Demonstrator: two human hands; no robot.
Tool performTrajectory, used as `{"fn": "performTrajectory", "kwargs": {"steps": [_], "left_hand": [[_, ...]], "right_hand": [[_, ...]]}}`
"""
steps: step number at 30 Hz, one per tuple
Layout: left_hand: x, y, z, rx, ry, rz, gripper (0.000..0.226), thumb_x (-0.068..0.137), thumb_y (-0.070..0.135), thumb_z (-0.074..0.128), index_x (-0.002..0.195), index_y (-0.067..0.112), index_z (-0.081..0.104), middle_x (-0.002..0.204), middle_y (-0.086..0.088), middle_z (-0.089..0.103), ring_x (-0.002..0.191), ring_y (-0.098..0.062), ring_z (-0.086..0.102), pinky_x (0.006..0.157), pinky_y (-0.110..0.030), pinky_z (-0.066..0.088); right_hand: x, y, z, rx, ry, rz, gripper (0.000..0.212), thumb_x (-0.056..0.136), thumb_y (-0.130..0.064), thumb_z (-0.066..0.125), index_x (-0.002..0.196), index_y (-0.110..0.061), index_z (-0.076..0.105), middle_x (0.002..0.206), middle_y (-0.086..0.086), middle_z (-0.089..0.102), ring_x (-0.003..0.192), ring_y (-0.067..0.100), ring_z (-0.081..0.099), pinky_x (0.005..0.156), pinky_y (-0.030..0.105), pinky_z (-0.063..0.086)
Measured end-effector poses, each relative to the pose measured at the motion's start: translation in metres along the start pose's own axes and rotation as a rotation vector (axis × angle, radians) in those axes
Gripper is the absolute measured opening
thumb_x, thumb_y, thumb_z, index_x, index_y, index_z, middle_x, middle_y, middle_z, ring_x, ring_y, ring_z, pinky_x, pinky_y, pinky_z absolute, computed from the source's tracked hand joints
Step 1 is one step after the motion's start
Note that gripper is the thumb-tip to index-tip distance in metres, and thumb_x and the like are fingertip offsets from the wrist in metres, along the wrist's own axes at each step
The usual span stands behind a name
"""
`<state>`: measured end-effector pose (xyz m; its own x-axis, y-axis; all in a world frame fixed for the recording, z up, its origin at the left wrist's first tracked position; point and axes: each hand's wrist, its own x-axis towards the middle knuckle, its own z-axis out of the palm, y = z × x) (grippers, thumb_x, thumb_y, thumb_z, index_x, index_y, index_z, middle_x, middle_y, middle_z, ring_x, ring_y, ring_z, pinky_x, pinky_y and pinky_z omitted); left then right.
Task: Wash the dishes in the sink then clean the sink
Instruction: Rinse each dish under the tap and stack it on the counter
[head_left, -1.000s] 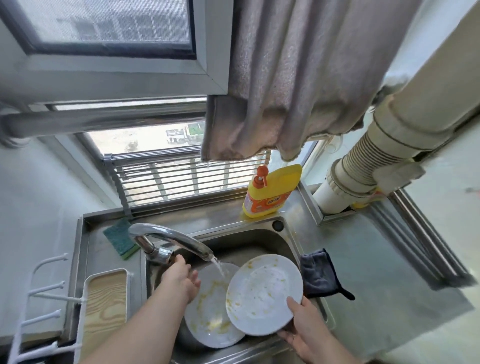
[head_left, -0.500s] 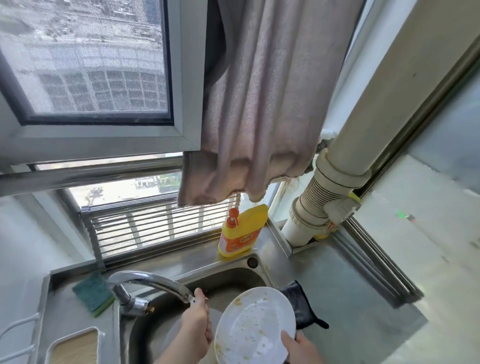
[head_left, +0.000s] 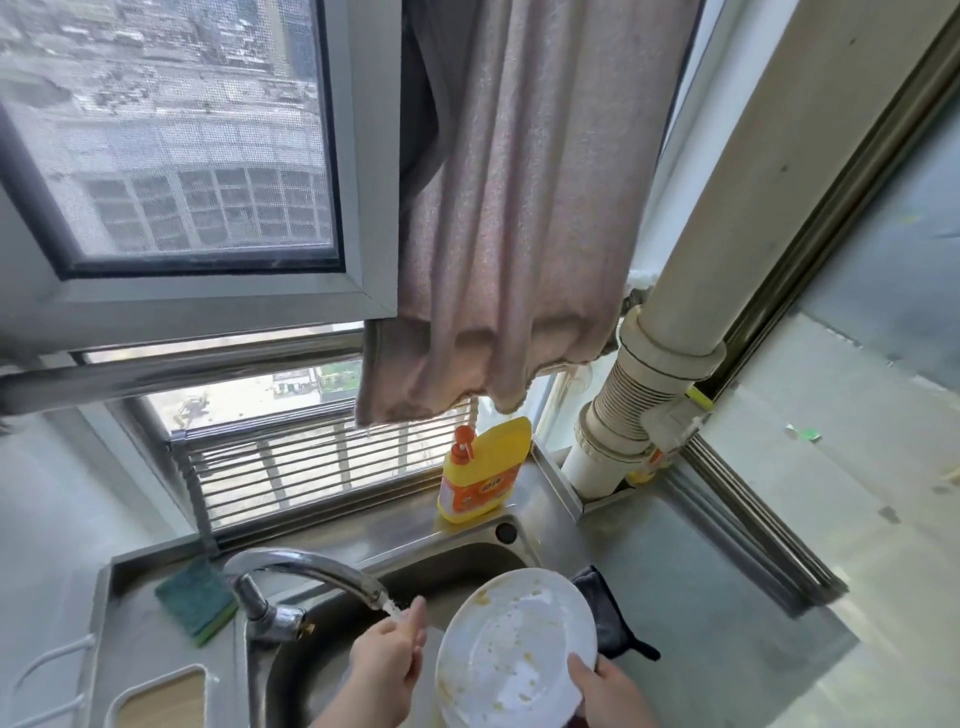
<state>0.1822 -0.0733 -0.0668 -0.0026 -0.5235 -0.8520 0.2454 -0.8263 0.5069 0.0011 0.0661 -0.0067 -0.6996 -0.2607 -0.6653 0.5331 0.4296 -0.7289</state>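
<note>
While tilted, plate (head_left: 514, 644) in right grip (head_left: 605, 693)

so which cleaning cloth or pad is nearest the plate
The dark cloth right of the sink, tucked behind the plate; the green sponge lies beyond the tap.

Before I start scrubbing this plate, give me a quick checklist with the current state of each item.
1. Water running from the faucet: ok.
2. Plate gripped by the right hand: ok.
3. Left hand free, fingers under the stream: ok.
4. Green sponge in hand: not ok; it lies on the counter left of the faucet.
5. Dish soap bottle upright behind the sink: ok.
6. Plate clean: not ok; yellow residue remains.
</note>
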Motion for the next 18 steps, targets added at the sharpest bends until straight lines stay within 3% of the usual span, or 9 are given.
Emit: {"fn": "performTrajectory", "kwargs": {"steps": [1,2,5,8,11,13,15,18], "left_hand": [[-0.005,0.004,-0.001,0.037,0.015,-0.005,0.037,0.091,0.034,0.081,0.098,-0.001,0.073,0.067,-0.004,0.063,0.05,-0.013,0.048,0.038,-0.017,0.037],[-0.008,0.008,0.0,0.058,0.022,-0.014,0.044,0.093,0.046,0.076,0.086,0.003,0.07,0.057,-0.002,0.053,0.044,-0.013,0.037,0.04,-0.018,0.029],[-0.015,0.014,0.002,0.096,-0.003,-0.024,0.055,0.102,0.061,0.052,0.069,0.019,0.05,0.056,0.002,0.037,0.046,-0.014,0.024,0.047,-0.022,0.02],[-0.001,0.006,-0.004,0.095,0.002,-0.032,0.045,0.109,0.05,0.044,0.073,0.022,0.049,0.058,0.004,0.036,0.042,-0.014,0.02,0.045,-0.019,0.016],[0.006,-0.004,-0.008,0.092,-0.071,-0.069,0.029,0.112,0.023,0.04,0.101,0.011,0.065,0.059,0.003,0.036,0.046,-0.013,0.022,0.041,-0.022,0.02],[0.007,-0.007,-0.012,0.076,-0.095,-0.068,0.033,0.109,0.006,0.034,0.115,0.007,0.066,0.063,0.0,0.04,0.051,-0.012,0.031,0.042,-0.021,0.029],[0.005,-0.007,-0.016,0.066,-0.144,-0.051,0.037,0.105,-0.009,0.036,0.119,0.003,0.067,0.08,-0.005,0.056,0.059,-0.012,0.047,0.046,-0.018,0.043],[0.006,-0.005,-0.019,0.006,-0.167,-0.01,0.025,0.1,-0.014,0.056,0.118,-0.002,0.067,0.103,-0.013,0.068,0.082,-0.017,0.067,0.057,-0.017,0.058]], "right_hand": [[-0.004,-0.008,-0.004,-0.035,-0.098,0.079,0.033,0.104,-0.013,0.06,0.132,0.002,0.065,0.129,0.022,0.065,0.112,0.04,0.06,0.103,0.052,0.047],[-0.008,-0.01,-0.009,0.0,-0.157,0.11,0.031,0.103,-0.015,0.062,0.132,-0.003,0.066,0.126,0.016,0.066,0.111,0.038,0.063,0.097,0.05,0.054],[-0.008,-0.003,-0.016,-0.082,-0.21,0.092,0.016,0.104,-0.013,0.061,0.118,-0.012,0.069,0.117,0.012,0.069,0.103,0.044,0.066,0.08,0.057,0.062],[-0.017,0.001,-0.018,-0.041,-0.244,0.143,0.013,0.107,-0.018,0.057,0.114,-0.021,0.067,0.119,0.012,0.067,0.109,0.048,0.063,0.076,0.06,0.06],[-0.021,-0.004,-0.021,-0.03,-0.252,0.142,0.014,0.108,-0.018,0.053,0.112,-0.022,0.066,0.114,0.011,0.068,0.106,0.045,0.063,0.076,0.054,0.06],[-0.02,0.0,-0.022,-0.027,-0.259,0.136,0.015,0.109,-0.017,0.052,0.113,-0.02,0.066,0.114,0.012,0.069,0.108,0.044,0.063,0.081,0.054,0.06],[-0.023,-0.001,-0.021,-0.014,-0.274,0.143,0.015,0.109,-0.017,0.052,0.113,-0.021,0.066,0.116,0.012,0.069,0.109,0.044,0.064,0.082,0.055,0.06],[-0.025,-0.001,-0.019,-0.015,-0.281,0.145,0.016,0.109,-0.017,0.052,0.112,-0.022,0.066,0.114,0.011,0.069,0.105,0.044,0.065,0.086,0.057,0.058]]}}
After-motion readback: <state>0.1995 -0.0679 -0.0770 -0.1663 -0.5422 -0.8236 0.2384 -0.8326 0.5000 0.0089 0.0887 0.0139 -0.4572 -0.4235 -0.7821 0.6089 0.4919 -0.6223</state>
